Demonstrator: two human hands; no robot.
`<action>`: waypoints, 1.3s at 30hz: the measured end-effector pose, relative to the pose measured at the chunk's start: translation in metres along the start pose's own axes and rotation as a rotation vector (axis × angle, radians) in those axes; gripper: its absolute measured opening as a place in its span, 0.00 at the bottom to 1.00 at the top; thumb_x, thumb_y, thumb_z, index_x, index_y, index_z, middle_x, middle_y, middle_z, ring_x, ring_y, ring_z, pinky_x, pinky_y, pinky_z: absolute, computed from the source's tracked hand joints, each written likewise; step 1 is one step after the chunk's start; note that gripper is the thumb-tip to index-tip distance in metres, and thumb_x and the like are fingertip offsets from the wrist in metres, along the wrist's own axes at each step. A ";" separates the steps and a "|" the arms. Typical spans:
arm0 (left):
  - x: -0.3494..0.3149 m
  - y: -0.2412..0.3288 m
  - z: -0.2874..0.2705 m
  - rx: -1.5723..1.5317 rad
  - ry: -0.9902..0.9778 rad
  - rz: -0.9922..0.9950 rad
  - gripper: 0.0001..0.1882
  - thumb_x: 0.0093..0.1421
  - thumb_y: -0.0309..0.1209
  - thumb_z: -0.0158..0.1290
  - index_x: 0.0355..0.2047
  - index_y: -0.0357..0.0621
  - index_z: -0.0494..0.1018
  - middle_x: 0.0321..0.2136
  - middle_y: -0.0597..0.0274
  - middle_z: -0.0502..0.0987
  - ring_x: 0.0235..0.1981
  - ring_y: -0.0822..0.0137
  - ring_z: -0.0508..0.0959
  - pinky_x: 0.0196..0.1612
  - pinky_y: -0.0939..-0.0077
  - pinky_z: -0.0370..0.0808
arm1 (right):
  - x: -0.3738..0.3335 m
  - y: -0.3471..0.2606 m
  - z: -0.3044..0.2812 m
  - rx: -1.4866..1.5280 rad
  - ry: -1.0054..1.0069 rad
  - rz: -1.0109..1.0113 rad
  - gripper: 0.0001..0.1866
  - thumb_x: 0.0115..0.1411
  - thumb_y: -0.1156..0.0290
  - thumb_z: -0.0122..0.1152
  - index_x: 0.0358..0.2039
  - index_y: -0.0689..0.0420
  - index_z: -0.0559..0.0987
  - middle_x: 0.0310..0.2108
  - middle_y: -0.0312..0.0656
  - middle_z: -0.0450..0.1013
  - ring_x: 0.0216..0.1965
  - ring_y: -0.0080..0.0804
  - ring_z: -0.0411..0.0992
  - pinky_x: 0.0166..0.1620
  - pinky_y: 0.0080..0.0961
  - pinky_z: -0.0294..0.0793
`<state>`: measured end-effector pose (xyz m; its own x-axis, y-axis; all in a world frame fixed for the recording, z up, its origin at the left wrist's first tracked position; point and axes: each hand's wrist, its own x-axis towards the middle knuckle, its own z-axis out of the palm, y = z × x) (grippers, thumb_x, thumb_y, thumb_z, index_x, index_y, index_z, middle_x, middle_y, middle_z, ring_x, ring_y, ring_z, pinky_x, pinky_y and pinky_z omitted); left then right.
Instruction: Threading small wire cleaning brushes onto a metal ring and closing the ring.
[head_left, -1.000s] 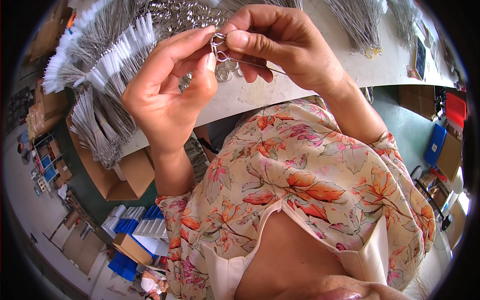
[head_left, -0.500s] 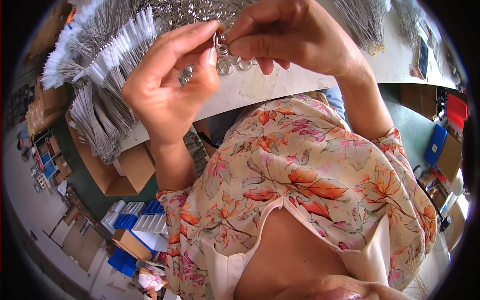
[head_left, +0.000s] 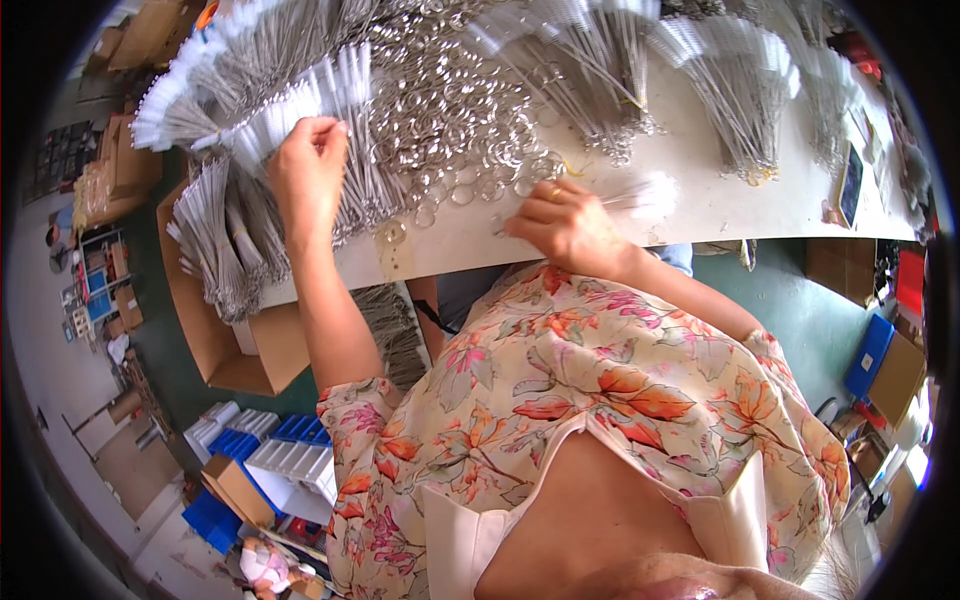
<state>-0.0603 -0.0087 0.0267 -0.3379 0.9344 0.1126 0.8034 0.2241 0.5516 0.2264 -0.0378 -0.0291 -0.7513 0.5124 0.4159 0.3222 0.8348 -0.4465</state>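
Observation:
Thin wire-handled brushes (head_left: 355, 150) with white bristles lie in a thick row at the left of the table. Over their bristle ends is my left hand (head_left: 308, 175), thumb and fingers pinched together; what is between the fingertips is too small to make out. My right hand (head_left: 565, 230) is curled near the table's front edge. A blurred wire-handled brush (head_left: 645, 193) runs out of its right side, with white bristles pointing right, and a bit of wire shows at its left. Beyond the hands spreads a heap of metal split rings (head_left: 450, 110).
More brush bundles (head_left: 735, 90) lie on the white table (head_left: 690, 210) to the right. A phone-like dark device (head_left: 851, 186) is at the far right. An open cardboard box (head_left: 250, 350) stands below the table's left end, and blue and white bins (head_left: 295, 455) are lower left.
My hands were together working at small metal rings. They have separated: the left moved to the brush row, the right down toward the table edge. More of the table shows.

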 end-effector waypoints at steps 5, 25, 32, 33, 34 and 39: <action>0.024 -0.021 0.020 0.400 -0.066 -0.021 0.14 0.52 0.40 0.55 0.27 0.40 0.73 0.22 0.56 0.77 0.25 0.60 0.77 0.30 0.70 0.71 | 0.014 0.004 0.000 0.098 0.004 -0.062 0.10 0.40 0.71 0.59 0.28 0.52 0.76 0.26 0.32 0.68 0.33 0.27 0.67 0.38 0.27 0.66; -0.020 -0.123 -0.092 -0.626 0.545 -0.339 0.11 0.56 0.35 0.53 0.30 0.39 0.73 0.20 0.65 0.71 0.15 0.78 0.68 0.17 0.82 0.68 | 0.126 0.143 -0.103 -0.215 -0.326 0.505 0.12 0.45 0.63 0.54 0.20 0.59 0.77 0.19 0.46 0.72 0.23 0.39 0.72 0.31 0.33 0.71; -0.011 -0.168 -0.075 0.194 -0.039 -0.253 0.20 0.51 0.43 0.55 0.28 0.33 0.74 0.26 0.47 0.76 0.26 0.57 0.76 0.31 0.68 0.69 | 0.114 0.110 -0.134 -0.066 -0.764 0.654 0.14 0.47 0.66 0.51 0.15 0.64 0.76 0.11 0.41 0.70 0.12 0.24 0.68 0.17 0.18 0.70; -0.011 -0.178 -0.076 0.108 -0.035 -0.239 0.18 0.52 0.40 0.55 0.27 0.32 0.72 0.22 0.51 0.76 0.23 0.65 0.74 0.29 0.71 0.69 | 0.104 0.107 -0.144 -0.043 -0.745 0.718 0.13 0.47 0.67 0.50 0.15 0.63 0.75 0.12 0.41 0.71 0.12 0.25 0.69 0.17 0.18 0.70; -0.009 -0.180 -0.077 0.031 -0.087 -0.236 0.16 0.53 0.36 0.54 0.26 0.32 0.72 0.19 0.59 0.74 0.22 0.72 0.70 0.27 0.75 0.67 | 0.089 0.109 -0.156 -0.020 -0.722 0.788 0.13 0.48 0.67 0.50 0.15 0.63 0.74 0.13 0.42 0.71 0.13 0.25 0.70 0.18 0.18 0.71; -0.006 -0.198 -0.088 -0.150 -0.100 -0.465 0.10 0.55 0.33 0.51 0.25 0.38 0.71 0.17 0.68 0.69 0.12 0.78 0.59 0.13 0.80 0.53 | 0.014 0.141 -0.222 0.243 -0.299 1.098 0.10 0.54 0.70 0.43 0.21 0.59 0.72 0.21 0.41 0.72 0.18 0.31 0.72 0.19 0.24 0.73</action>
<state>-0.2607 -0.0834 -0.0102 -0.5895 0.7683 -0.2494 0.4967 0.5882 0.6382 0.3896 0.1320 0.0899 -0.2524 0.8414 -0.4778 0.7898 -0.1061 -0.6041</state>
